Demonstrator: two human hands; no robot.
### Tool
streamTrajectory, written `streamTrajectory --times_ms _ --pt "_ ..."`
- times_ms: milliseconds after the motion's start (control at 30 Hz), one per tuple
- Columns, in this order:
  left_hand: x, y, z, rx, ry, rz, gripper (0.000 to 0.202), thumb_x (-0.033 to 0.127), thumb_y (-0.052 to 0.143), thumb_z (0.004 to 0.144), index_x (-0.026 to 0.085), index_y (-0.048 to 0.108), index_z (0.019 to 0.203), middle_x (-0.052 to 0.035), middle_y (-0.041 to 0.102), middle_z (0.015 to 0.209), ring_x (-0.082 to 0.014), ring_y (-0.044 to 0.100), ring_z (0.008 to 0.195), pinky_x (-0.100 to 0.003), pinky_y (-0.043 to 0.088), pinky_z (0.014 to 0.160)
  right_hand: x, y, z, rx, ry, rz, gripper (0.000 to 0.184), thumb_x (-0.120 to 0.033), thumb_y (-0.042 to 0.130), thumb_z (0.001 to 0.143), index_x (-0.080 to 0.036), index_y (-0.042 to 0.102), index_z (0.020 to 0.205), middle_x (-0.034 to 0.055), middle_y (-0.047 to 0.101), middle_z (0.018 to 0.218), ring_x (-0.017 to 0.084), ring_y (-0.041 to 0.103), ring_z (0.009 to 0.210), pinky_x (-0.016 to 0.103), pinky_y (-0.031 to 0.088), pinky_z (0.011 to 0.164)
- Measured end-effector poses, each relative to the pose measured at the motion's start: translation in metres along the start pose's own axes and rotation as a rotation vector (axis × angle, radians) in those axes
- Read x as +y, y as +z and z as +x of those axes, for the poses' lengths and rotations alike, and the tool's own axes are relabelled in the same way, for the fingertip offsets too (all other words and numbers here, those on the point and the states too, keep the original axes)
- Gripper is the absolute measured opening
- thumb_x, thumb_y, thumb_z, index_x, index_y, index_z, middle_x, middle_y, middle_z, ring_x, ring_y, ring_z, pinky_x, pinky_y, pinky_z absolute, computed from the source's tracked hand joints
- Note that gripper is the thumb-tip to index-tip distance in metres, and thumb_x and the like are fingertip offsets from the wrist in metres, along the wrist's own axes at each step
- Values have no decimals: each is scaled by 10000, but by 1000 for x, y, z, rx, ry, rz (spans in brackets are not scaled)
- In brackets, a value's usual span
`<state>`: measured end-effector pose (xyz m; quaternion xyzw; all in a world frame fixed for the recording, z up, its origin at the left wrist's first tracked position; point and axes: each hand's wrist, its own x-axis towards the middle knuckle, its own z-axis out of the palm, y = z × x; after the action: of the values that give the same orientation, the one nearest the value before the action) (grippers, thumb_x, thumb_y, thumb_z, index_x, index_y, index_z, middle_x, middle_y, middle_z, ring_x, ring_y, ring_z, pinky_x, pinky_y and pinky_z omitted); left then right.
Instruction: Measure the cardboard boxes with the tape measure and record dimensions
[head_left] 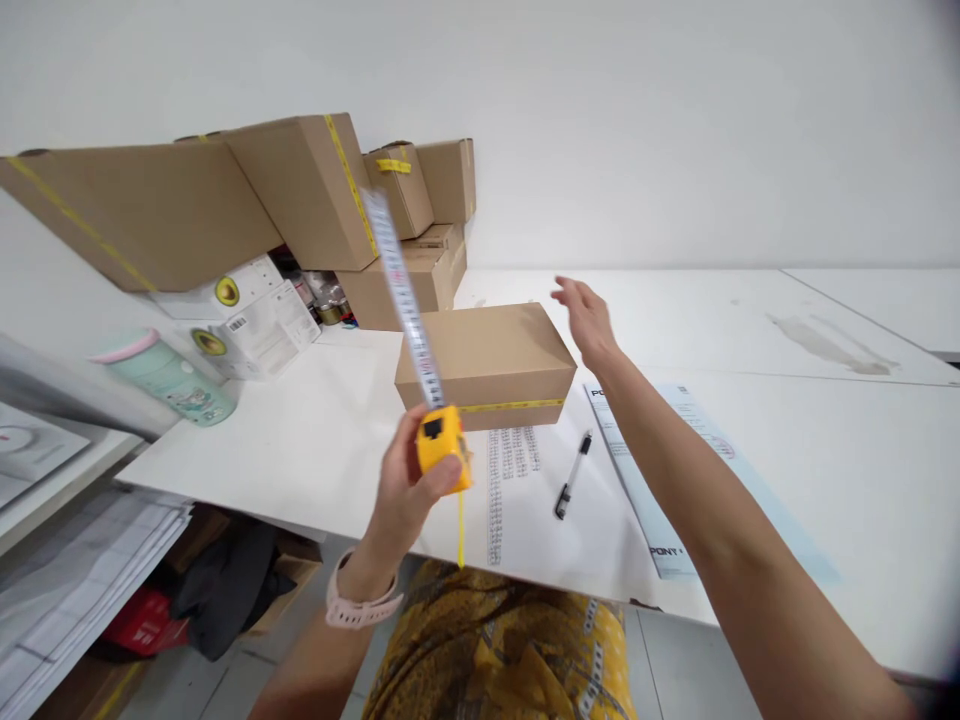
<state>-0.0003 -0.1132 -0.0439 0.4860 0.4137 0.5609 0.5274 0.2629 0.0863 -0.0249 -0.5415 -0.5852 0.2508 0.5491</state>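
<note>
My left hand (401, 490) is closed around a yellow tape measure (444, 450), thumb on its side. Its silver blade (405, 300) is drawn out and points up and away, slightly blurred, and a yellow strap hangs below the case. Beyond it, on the white table, sits a closed brown cardboard box (491, 350) with a yellow tape-like strip along its near side. The blade passes in front of the box's left end. My right hand (586, 318) is raised just right of the box, fingers stretched out, holding nothing.
Near the box lie printed paper strips (495, 500), a pen (574, 475) and light blue documents (675, 480). Brown cartons (300, 190) are stacked at the back left, above white avocado-printed boxes (255, 325). A mint-green tumbler (172, 380) stands at the left edge.
</note>
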Motion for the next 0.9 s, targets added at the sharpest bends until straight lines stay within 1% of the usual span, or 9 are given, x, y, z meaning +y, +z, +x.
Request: streamTrajectory --times_ms 67,133,267,400,500,600,700,767,900 --pt "-13 -26 2 175 143 150 743 424 886 698 249 518 1319 -46 660 1079 -195 695 843 -294 630 657 21 -19 -28 81 105 46 693 -720 378 957 -214 664 1335 142 723 1253 286 641 1204 486 465 1106" --pt "-26 -45 10 248 156 205 719 428 887 681 235 527 1271 -28 648 1017 -180 681 808 -278 617 636 37 -30 -56 2 189 59 749 -758 380 938 -220 621 1400 149 701 1297 297 647 1192 497 490 1077" --pt "-36 -59 35 138 30 113 641 489 844 685 222 528 1174 -13 637 959 -194 702 751 -305 618 575 37 -33 -88 -211 156 107 739 -780 344 945 -376 430 1558 66 479 1601 300 562 1336 502 514 1063" --pt "-10 -55 62 88 77 38 612 455 837 665 213 555 1151 -37 667 1025 -194 718 724 -290 612 548 3 -34 -74 -125 -42 -60 626 -725 396 960 -341 575 1421 78 517 1546 303 498 1375 510 472 1101" --pt "21 -49 81 24 144 -13 585 473 803 682 185 590 1145 -84 688 1098 -220 730 757 -302 618 551 -20 -36 -48 20 -154 -291 501 -649 432 974 -285 651 1240 108 630 1343 302 556 1237 522 455 1080" --pt "41 -38 89 -19 158 2 568 480 798 708 160 611 1137 -109 687 1120 -232 736 782 -310 626 560 -29 -29 -24 126 -187 -538 447 -609 396 993 -252 658 1056 131 671 1154 340 540 1161 551 453 1015" --pt "40 -21 73 -17 180 17 565 431 841 715 196 596 1166 -108 654 1238 -202 733 771 -284 623 535 -26 -18 -6 159 -264 -669 500 -563 280 1030 -220 643 1032 173 669 1101 373 513 1153 566 437 980" --pt "30 -8 50 -85 126 -28 599 440 866 699 227 581 1181 -118 592 1372 -195 734 753 -286 622 500 -22 -12 1 151 -336 -712 531 -519 210 1048 -203 635 1062 190 659 1135 375 508 1158 559 421 982" --pt "1 16 5 -340 -215 -159 675 519 874 674 235 566 1203 -161 504 1482 -216 746 751 -298 620 483 -23 -10 6 62 -368 -791 528 -388 133 1062 -195 623 1106 185 654 1163 355 530 1113 518 406 968"
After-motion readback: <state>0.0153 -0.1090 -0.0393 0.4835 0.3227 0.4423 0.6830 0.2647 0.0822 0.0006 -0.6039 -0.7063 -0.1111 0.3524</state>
